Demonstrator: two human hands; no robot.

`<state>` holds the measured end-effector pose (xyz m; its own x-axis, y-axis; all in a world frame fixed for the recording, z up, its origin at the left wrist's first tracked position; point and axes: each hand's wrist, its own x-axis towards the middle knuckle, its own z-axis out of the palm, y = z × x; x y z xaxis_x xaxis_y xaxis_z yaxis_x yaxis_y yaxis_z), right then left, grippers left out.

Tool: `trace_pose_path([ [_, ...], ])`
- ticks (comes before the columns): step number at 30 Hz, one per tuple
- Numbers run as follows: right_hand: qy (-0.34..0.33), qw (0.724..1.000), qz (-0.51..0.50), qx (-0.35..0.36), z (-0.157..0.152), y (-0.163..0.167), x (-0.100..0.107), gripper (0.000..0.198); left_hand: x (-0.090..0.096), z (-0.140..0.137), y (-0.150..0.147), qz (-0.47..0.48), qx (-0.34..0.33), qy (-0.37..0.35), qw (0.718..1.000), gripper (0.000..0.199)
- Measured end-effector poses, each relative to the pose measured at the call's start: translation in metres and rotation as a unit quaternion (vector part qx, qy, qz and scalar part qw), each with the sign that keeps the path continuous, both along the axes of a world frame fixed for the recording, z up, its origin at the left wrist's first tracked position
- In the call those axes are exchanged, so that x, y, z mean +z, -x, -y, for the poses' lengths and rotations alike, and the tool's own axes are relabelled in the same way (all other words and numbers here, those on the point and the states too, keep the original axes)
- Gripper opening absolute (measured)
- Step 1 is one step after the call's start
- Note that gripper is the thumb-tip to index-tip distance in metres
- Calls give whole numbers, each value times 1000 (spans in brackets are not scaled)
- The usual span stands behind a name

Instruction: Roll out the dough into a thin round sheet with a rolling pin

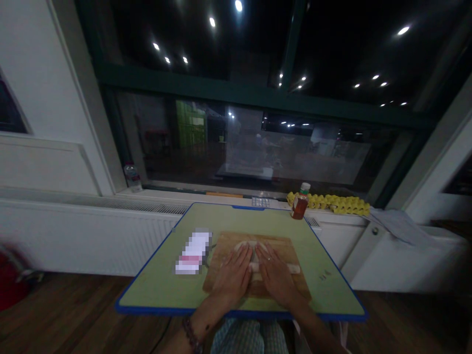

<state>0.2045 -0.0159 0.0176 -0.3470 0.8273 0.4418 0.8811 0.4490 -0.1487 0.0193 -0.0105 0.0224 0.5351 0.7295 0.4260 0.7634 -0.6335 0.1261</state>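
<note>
A wooden cutting board (pixel 273 240) lies on the small table in front of me. My left hand (pixel 234 268) rests palm down over it, fingers stretched forward. Beside it, my right hand (pixel 273 268) lies flat too, with a ring on one finger. Both palms press on a pale rolling pin (pixel 294 268), which lies crosswise and shows between the hands and past the right one. Under and just ahead of my fingertips is a flat, whitish sheet of dough (pixel 241 243), partly covered by the hands.
A blue-edged green table (pixel 158 290) carries the board. A phone-like object (pixel 193 253), pixelated, lies to the left. A bottle of reddish-brown liquid (pixel 299 202) stands at the back right. Beyond are a yellow egg tray (pixel 332 203), a clear bottle (pixel 132 178) and a radiator (pixel 110 241).
</note>
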Motion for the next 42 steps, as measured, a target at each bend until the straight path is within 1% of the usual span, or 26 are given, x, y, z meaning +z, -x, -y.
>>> trace_pose_path([
  [2, -6, 1000, 2, 8, -5, -1, 0, 49, 1, -4, 0, 3, -12, -2, 1000, 50],
  [5, -3, 1000, 24, -3, -28, 0, 4, 48, 10, -24, -5, -8, -6, 9, 1000, 49],
  [8, 37, 996, 51, -55, -52, 5, 10, 45, 22, -46, -13, -39, 28, 55, 997, 46],
  [10, 53, 993, 57, -85, -57, 9, 14, 44, 26, -52, -16, -43, 38, 74, 996, 46],
  [12, 51, 994, 51, -77, -50, 9, 17, 44, 27, -48, -13, -34, 24, 80, 996, 47],
  [13, 47, 996, 45, -56, -42, 8, 18, 45, 26, -42, -10, -28, 9, 78, 996, 48],
  [16, 47, 998, 19, 47, -11, 2, 20, 48, 22, -18, 3, -5, -44, 68, 997, 52],
  [17, 49, 996, 12, 69, -2, -1, 21, 50, 21, -10, 8, -1, -63, 72, 995, 54],
  [18, 50, 995, 7, 83, 6, -4, 21, 51, 21, -4, 12, 5, -80, 75, 994, 56],
  [20, 51, 995, 2, 88, 15, -8, 21, 50, 23, 4, 20, 22, -102, 75, 992, 58],
  [23, 33, 997, 6, 66, 13, -11, 17, 39, 31, 8, 30, 63, -109, 37, 991, 59],
  [25, -1, 999, 8, 43, 6, -12, 14, 35, 35, 9, 36, 81, -115, 10, 990, 57],
  [27, -39, 999, 8, 3, -1, -12, 11, 34, 38, 9, 39, 86, -125, -5, 988, 50],
  [29, -65, 996, 7, -54, -7, -12, 10, 33, 40, 8, 40, 76, -143, 3, 987, 40],
  [31, -78, 991, 15, -107, -11, -11, 10, 32, 40, 4, 37, 53, -175, 38, 982, 30],
  [32, -82, 988, 22, -125, -12, -10, 10, 31, 39, 1, 34, 42, -190, 61, 979, 28],
  [34, -83, 985, 43, -146, -13, -9, 10, 29, 36, -8, 30, 26, -206, 101, 973, 35],
  [38, -70, 983, 63, -159, -12, -8, 8, 29, 24, -28, 28, -4, -212, 159, 964, 62],
  [42, -62, 982, 45, -174, -11, -9, 7, 31, 15, -39, 30, -32, -223, 181, 957, 71],
])
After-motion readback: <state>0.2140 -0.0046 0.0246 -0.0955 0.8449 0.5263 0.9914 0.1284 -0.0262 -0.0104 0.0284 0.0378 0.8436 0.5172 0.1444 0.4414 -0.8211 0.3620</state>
